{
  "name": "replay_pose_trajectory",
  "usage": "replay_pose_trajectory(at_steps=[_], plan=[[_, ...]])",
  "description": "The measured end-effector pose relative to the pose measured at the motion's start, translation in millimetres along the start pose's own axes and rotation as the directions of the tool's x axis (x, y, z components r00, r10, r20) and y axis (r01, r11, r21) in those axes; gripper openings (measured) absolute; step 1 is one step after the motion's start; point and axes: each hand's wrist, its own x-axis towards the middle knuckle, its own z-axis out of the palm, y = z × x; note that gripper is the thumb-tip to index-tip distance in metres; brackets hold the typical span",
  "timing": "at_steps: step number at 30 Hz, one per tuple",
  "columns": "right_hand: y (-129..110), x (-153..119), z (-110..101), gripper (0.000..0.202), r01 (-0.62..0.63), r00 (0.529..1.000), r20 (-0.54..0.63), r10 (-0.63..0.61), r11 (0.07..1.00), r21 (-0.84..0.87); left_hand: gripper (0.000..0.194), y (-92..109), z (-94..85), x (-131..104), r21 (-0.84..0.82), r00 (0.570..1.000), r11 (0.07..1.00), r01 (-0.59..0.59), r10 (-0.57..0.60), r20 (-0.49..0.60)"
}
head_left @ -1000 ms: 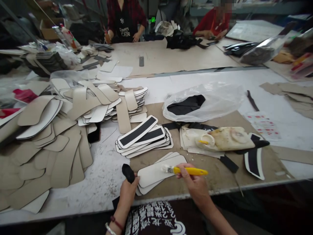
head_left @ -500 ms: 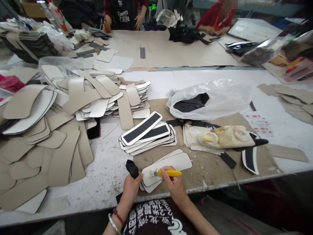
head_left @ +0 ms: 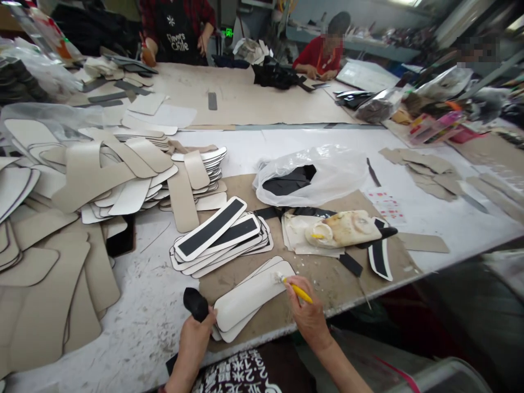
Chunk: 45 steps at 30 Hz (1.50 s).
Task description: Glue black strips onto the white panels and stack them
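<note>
My right hand [head_left: 308,312] grips a yellow-handled brush [head_left: 302,293]. Its bristles touch the right end of a pale, round-cornered panel [head_left: 249,299], where a whitish smear shows. Another similar panel lies partly beneath it. Closed around a folded black strip [head_left: 195,304], my left hand [head_left: 197,333] has its fingertips at the panel's left end. Just beyond lies a stack of white-edged pieces with black centres [head_left: 219,232]. To the right, a stained, cream-coloured container [head_left: 354,228] lies with a round opening toward the left and something yellow in it.
Heaps of beige panels [head_left: 45,295] cover the left side. A clear plastic bag [head_left: 335,169] with black pieces stands behind the container. One curved black-and-white piece [head_left: 380,259] lies near the front edge. Two people work across the table, one wearing a black apron [head_left: 177,33].
The brush in my right hand has moved from the panel's left part to its right end. My left hand stays at the left end. The head view has turned right.
</note>
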Motion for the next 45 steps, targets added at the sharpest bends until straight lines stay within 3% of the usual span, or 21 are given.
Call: replay_pose_trajectory(at_steps=[6, 13, 18, 21, 24, 28, 32, 34, 37, 42, 45], plan=[[15.5, 6.2, -18.3, 0.017, 0.057, 0.998, -0.014, -0.057, 0.997, -0.060, 0.041, 2.6, 2.7, -2.5, -0.026, 1.000, 0.999, 0.029, -0.029, -0.001], [4.7, 5.2, -33.3, 0.024, 0.158, 0.987, 0.030, -0.155, 0.979, -0.130, 0.044, 2.4, 2.4, -4.1, 0.024, 0.997, 0.997, 0.072, -0.072, 0.006], [4.7, -7.5, -12.7, 0.025, 0.199, 0.977, 0.116, -0.181, 0.964, -0.178, 0.043, 0.4, 2.5, -4.7, 0.015, 0.998, 0.998, 0.065, -0.066, 0.026], [-6.6, -17.8, 4.8, 0.023, 0.184, 0.974, 0.158, -0.165, 0.976, -0.113, 0.043, -2.5, 3.2, -4.3, 0.019, 0.998, 0.998, 0.056, -0.057, 0.038], [-31.2, -24.7, 14.5, 0.020, 0.104, 0.970, 0.214, -0.118, 0.992, 0.076, 0.040, -2.4, 2.8, -5.4, 0.003, 0.998, 1.000, 0.026, -0.026, 0.054], [-60.6, -27.5, 20.4, 0.014, -0.111, 0.953, 0.301, 0.017, 0.948, 0.299, 0.031, 2.2, 1.2, -6.4, -0.054, 0.995, 0.999, -0.005, 0.010, 0.099], [-66.8, -29.3, 34.0, 0.016, -0.384, 0.875, 0.441, 0.200, 0.841, 0.381, 0.026, 4.4, -0.4, -5.6, -0.081, 0.995, 0.997, 0.004, 0.004, 0.101], [-63.8, -29.6, 41.0, 0.019, -0.440, 0.849, 0.471, 0.239, 0.813, 0.381, 0.026, 3.5, -0.8, -5.5, -0.090, 0.995, 0.996, 0.007, 0.003, 0.102], [-56.8, -27.7, 45.6, 0.018, -0.385, 0.873, 0.437, 0.218, 0.857, 0.341, 0.024, 0.7, -0.2, -5.1, -0.106, 0.994, 0.994, 0.008, 0.004, 0.109], [-42.4, -21.7, 38.3, 0.013, -0.116, 0.962, 0.267, 0.050, 0.965, 0.236, 0.026, -2.9, 3.1, -2.3, -0.115, 0.995, 0.993, 0.003, 0.008, 0.095], [-30.0, -16.3, 29.1, 0.013, -0.008, 0.986, 0.167, -0.019, 0.987, 0.163, 0.031, -3.3, 4.0, -1.3, -0.106, 0.997, 0.994, -0.002, 0.011, 0.082]])
